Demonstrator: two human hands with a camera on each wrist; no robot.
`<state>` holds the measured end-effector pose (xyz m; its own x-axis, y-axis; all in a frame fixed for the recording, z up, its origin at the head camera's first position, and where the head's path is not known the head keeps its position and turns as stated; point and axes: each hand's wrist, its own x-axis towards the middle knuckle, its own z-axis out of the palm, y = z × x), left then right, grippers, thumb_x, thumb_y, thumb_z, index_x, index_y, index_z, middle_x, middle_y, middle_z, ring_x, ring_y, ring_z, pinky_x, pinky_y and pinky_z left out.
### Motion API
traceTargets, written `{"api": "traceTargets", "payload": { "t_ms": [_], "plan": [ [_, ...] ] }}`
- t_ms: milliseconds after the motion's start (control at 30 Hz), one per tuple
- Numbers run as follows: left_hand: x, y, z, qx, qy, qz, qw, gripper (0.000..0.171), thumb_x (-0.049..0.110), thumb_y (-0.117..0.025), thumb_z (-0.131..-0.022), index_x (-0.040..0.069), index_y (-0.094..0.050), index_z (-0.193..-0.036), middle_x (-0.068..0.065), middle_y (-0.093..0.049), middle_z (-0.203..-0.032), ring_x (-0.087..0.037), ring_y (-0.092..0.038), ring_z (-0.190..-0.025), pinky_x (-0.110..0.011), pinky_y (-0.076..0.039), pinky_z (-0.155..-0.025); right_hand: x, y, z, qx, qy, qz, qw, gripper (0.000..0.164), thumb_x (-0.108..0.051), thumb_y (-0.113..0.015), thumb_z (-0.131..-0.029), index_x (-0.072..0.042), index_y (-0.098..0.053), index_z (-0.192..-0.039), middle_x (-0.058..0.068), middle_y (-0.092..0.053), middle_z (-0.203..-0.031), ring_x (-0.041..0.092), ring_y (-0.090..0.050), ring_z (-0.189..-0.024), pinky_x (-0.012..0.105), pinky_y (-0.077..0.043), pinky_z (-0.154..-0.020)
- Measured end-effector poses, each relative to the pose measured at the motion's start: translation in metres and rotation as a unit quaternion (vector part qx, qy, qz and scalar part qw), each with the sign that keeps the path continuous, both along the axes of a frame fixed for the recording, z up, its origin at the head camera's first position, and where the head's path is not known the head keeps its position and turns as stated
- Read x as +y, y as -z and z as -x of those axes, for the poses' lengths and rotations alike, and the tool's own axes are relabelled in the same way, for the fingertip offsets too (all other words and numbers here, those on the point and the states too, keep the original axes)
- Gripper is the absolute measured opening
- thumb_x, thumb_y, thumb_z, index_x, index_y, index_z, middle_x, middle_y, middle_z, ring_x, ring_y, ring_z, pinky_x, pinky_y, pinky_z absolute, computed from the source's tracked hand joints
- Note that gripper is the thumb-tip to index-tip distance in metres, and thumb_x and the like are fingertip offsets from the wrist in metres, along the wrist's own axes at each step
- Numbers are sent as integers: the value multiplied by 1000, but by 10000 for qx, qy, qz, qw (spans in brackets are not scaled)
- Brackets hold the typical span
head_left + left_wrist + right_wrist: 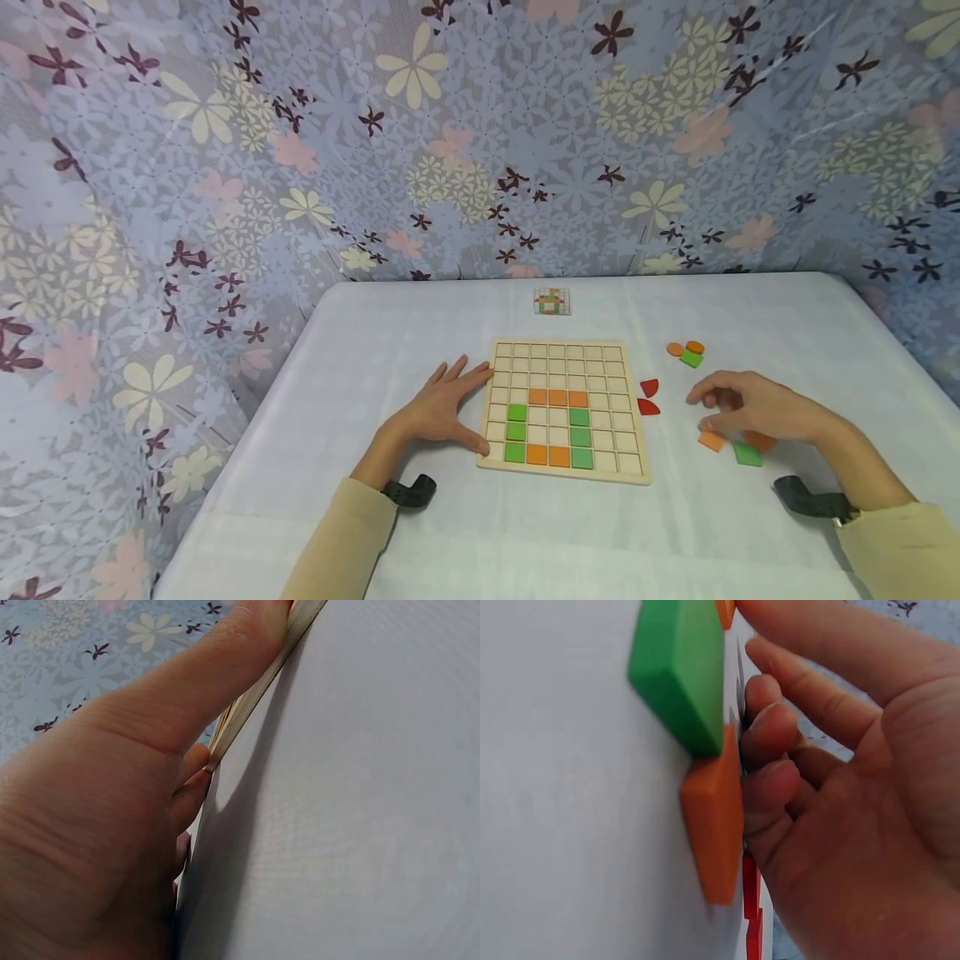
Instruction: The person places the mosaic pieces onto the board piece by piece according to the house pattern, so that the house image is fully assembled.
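Note:
A wooden grid board (557, 367) lies on the white table, with orange squares (558, 397), light green squares (516, 431) and darker green squares (581, 437) set in some of its cells. My left hand (442, 406) rests spread along the board's left edge, its thumb at the near-left corner. To the right of the board, my right hand (765, 404) hovers low with fingers loosely bent. Its thumb tip is at a loose orange square (711, 442); contact is unclear. Below it lie a green square (682, 667) and another orange piece (714, 817), partly hidden in the head view.
Two red quarter-round pieces (649, 387) lie just right of the board. Farther back are two orange discs (676, 349) and a light green square (692, 358). A small card with a coloured grid picture (552, 301) lies beyond the board. Flowered fabric (465, 150) hangs behind the table.

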<state>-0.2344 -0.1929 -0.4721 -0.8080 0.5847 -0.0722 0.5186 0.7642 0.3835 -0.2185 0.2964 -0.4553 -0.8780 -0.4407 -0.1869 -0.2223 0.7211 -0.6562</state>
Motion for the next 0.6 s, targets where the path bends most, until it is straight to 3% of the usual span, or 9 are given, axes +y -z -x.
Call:
{"api": "traceTargets", "payload": {
  "t_ms": [167,333,600],
  "plan": [
    [0,0,0,-1,3,-7,10000,123,81,-70,-55,27,-23,-154,14,-15,-158,-19,2,-146,-42,4,-116,-1,3,2,16,242,17,9997,36,-33,-75,-84,-10,-65,-110,3,-53,-86,17,-49,-78,25,-42,-61],
    [0,0,0,-20,2,2,10000,123,82,-69,-54,27,-22,-154,14,-14,-158,-19,2,-146,-42,4,-116,-1,1,1,-232,271,141,9993,36,-36,-77,-81,-11,-67,-105,4,-54,-82,18,-50,-74,26,-43,-60],
    [-1,-1,-1,3,11,-40,10000,123,82,-69,-55,26,-23,-154,12,-15,-158,-22,1,-146,-42,4,-115,4,-5,-3,-287,-435,303,9982,39,-30,-81,-78,-11,-64,-108,7,-53,-86,16,-48,-70,28,-42,-55]
  ]
}}
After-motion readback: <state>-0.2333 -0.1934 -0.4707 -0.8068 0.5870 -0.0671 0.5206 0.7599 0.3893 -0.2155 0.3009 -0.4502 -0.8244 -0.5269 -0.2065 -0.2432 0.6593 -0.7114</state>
